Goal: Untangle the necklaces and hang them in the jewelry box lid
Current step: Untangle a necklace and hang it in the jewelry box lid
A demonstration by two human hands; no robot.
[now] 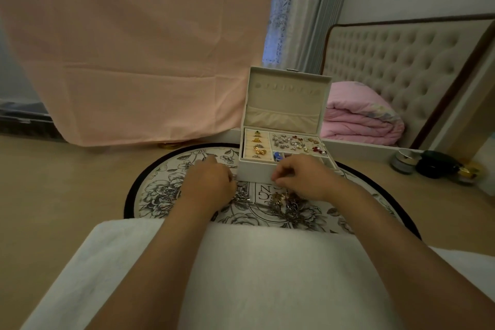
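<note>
Left grip (211, 182), right grip (302, 177) curled above tangled necklaces (286, 205) (holding any: cannot tell); jewelry box lid (286, 99) upright behind.

We read only a few big letters in a framed panel (265, 192) on the round floral mat (160, 190), at 6 o'clock from the jewelry box (255, 170): an "N" and a "C" or "G" (the rest is hidden).

Dim, warm, slightly soft picture (edges bowed by the wide lens).
</note>
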